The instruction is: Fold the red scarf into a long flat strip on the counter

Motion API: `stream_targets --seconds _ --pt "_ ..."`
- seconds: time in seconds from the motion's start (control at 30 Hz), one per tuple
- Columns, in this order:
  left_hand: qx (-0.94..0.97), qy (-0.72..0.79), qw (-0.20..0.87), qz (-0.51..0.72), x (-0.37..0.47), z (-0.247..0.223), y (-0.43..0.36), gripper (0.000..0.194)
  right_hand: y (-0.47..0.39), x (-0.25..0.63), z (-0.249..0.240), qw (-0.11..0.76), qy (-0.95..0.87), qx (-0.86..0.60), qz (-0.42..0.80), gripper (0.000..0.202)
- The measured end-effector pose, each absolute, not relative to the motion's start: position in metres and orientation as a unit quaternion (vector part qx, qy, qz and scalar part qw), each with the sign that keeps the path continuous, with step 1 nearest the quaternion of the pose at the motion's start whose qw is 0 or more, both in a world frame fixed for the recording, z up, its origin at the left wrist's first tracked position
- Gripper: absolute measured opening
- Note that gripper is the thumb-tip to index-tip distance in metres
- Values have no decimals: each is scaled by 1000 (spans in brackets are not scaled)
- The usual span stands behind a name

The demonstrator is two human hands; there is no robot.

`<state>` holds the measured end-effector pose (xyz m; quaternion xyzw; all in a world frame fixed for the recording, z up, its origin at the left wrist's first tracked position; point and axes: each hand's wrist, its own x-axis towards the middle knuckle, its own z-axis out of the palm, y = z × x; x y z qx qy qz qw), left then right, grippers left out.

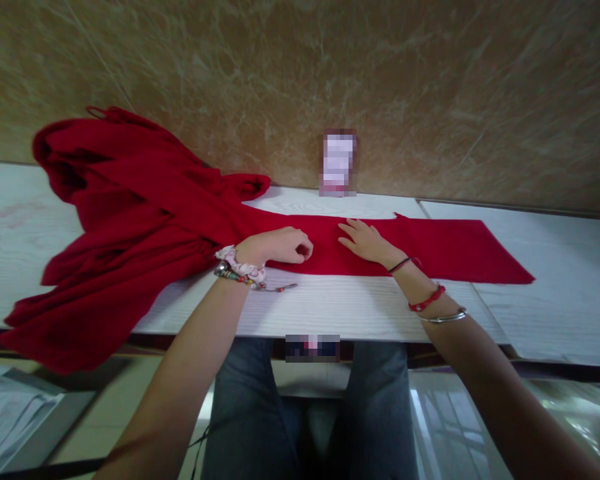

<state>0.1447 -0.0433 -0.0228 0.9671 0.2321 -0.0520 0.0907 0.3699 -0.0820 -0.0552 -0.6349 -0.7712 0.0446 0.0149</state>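
Observation:
A long strip of red cloth (pixel 450 248) lies flat along the white table, its slanted end to the right. At the left it runs into a large gathered heap of the same red fabric (pixel 145 193). My left hand (pixel 283 245) rests on the strip near that heap, fingers curled into a loose fist; whatever the palm may contain is hidden. To its right, my right hand (pixel 367 241) lies palm down on the cloth with fingers spread, holding nothing. Bracelets circle both wrists.
Behind the white table (pixel 555 247) rises a brown marbled wall (pixel 260 80). A blurred-out upright rectangle (pixel 337 163) stands against it. The fabric heap hangs over the table's front edge. Papers (pixel 15 420) sit in a box at lower left. My legs are below the table.

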Motion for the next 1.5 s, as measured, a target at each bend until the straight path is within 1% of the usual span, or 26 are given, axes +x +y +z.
stream_targets --seconds 0.1,0.17,0.3,0.4,0.47,0.57,0.67,0.73,0.8,0.87,0.93,1.03,1.13,1.2,1.33,1.4,1.5 --pt "945 293 112 -91 130 -15 -38 17 -82 370 -55 17 -773 -632 47 53" --pt "940 309 110 -92 126 -12 -37 18 -82 370 -56 18 -775 -631 43 52" --pt "962 265 64 -4 140 -18 -42 21 -81 369 -57 15 -775 -630 37 52" --pt "966 251 47 39 158 -34 -46 30 -81 369 -57 18 -775 -630 40 53" --pt "952 302 36 31 164 -45 -47 39 -81 369 -57 21 -774 -631 42 53" --pt "904 426 41 -3 163 -54 -46 53 -81 369 -57 17 -775 -631 38 52" --pt "837 542 52 -43 158 -48 -49 60 -81 369 -57 13 -776 -630 31 52" --pt "792 606 41 -59 158 -42 -54 63 -81 369 -57 13 -776 -630 31 52" --pt "770 636 12 -58 162 -38 -62 61 -81 370 -58 13 -775 -631 32 52" --pt "786 616 -28 -33 169 -39 -68 54 -81 370 -59 16 -773 -634 34 53" --pt "832 552 -52 7 176 -45 -72 50 -81 370 -60 24 -774 -631 33 54" --pt "878 479 -14 16 183 -53 -72 54 -82 367 -61 26 -797 -602 39 53" --pt "861 506 51 -24 185 -56 -67 66 -85 363 -58 -12 -815 -576 63 54" --pt "843 530 75 -43 184 -55 -64 73 -88 362 -55 -39 -809 -582 74 56" --pt "829 548 94 -60 183 -52 -61 79 -92 366 -50 -73 -768 -630 90 60" --pt "828 550 95 -59 182 -52 -62 79 -93 367 -50 -72 -749 -653 85 61" --pt "830 548 94 -48 181 -53 -63 80 -95 365 -52 -30 -758 -650 48 59"
